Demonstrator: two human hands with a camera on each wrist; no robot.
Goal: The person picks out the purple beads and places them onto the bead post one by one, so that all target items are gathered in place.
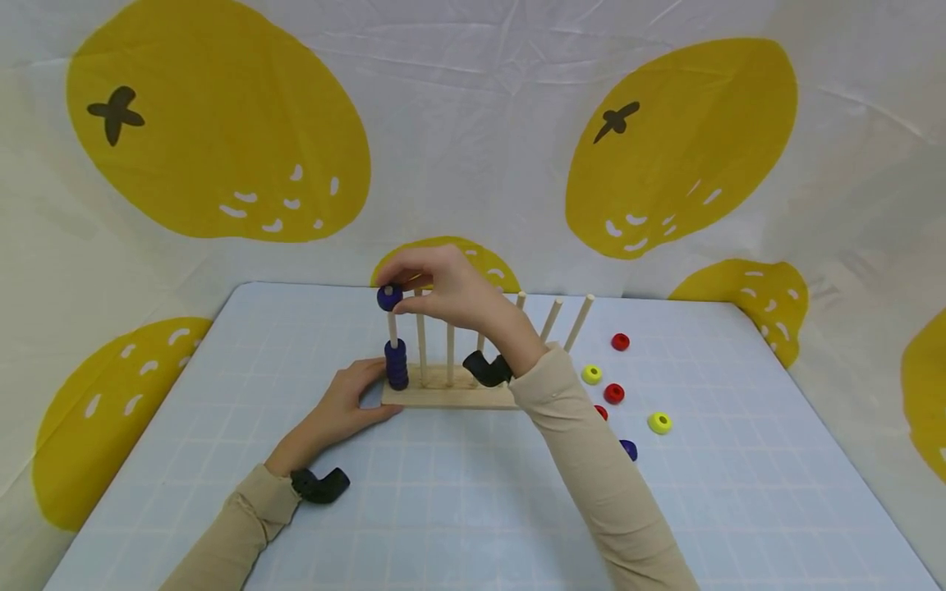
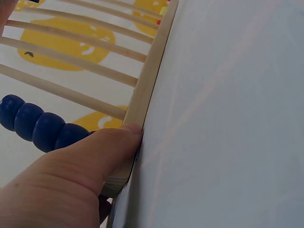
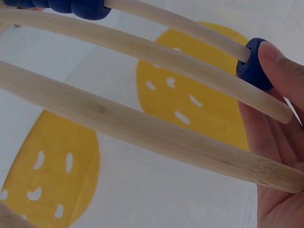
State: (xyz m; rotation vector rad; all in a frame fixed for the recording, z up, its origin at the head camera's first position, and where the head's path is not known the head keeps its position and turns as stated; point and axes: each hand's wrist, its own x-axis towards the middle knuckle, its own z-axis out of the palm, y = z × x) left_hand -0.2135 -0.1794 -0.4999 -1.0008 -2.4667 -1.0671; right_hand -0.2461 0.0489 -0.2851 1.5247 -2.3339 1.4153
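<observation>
A wooden peg rack (image 1: 451, 397) with several upright rods stands on the table. Its leftmost rod carries a stack of dark blue beads (image 1: 397, 365) at the bottom. At the top of that same rod, my right hand (image 1: 451, 287) pinches another blue bead (image 3: 254, 65) between thumb and fingers, and the rod's tip sits in the bead's hole. My left hand (image 1: 347, 404) grips the left end of the rack's base, the thumb (image 2: 111, 142) lying along its front side and the fingers behind. The right forearm hides the base's right end.
Right of the rack lie loose beads: red (image 1: 614, 394), yellow (image 1: 660, 423) and a blue one (image 1: 628, 450) partly behind the right sleeve. A black wrist camera (image 1: 319, 486) sits on each wrist. A lemon-patterned cloth (image 1: 473, 164) hangs behind the table (image 1: 443, 509).
</observation>
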